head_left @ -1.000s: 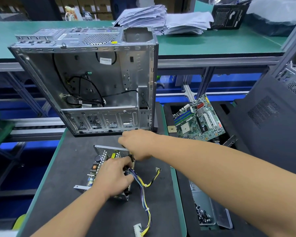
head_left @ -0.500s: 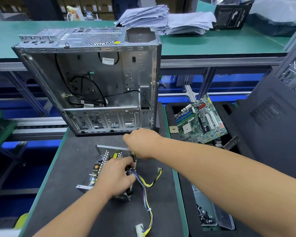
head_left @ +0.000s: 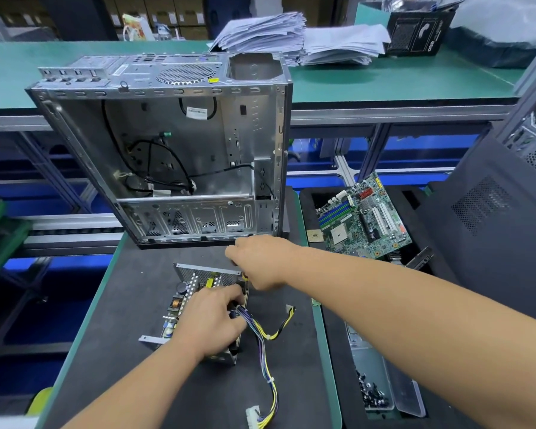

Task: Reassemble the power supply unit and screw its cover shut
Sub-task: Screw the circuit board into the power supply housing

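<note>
Power supply unit: open metal box, circuit board exposed, lying on the dark mat near its middle, just in front of the computer case.

Left hand: lies over the near half of the unit, fingers curled down onto it at the spot where the cable bundle leaves the box; whether they pinch the wires or the frame cannot be told.

Right hand: at the unit's far right corner, fingers curled into a fist around something small and dark with a yellow spot; what it is cannot be told.

Cable bundle: purple, yellow and black wires, running toward the near edge of the mat and ending in a white plug; a short branch ends to the right.

Computer case: upright, side open, black wires inside, standing at the mat's far edge.

Right of the mat: motherboard propped aslant in a dark tray; clear box of screws near the right forearm; dark side panel leaning farther right.

Bare mat lies left of the unit and near the front edge.

Behind: green bench with paper stacks.
</note>
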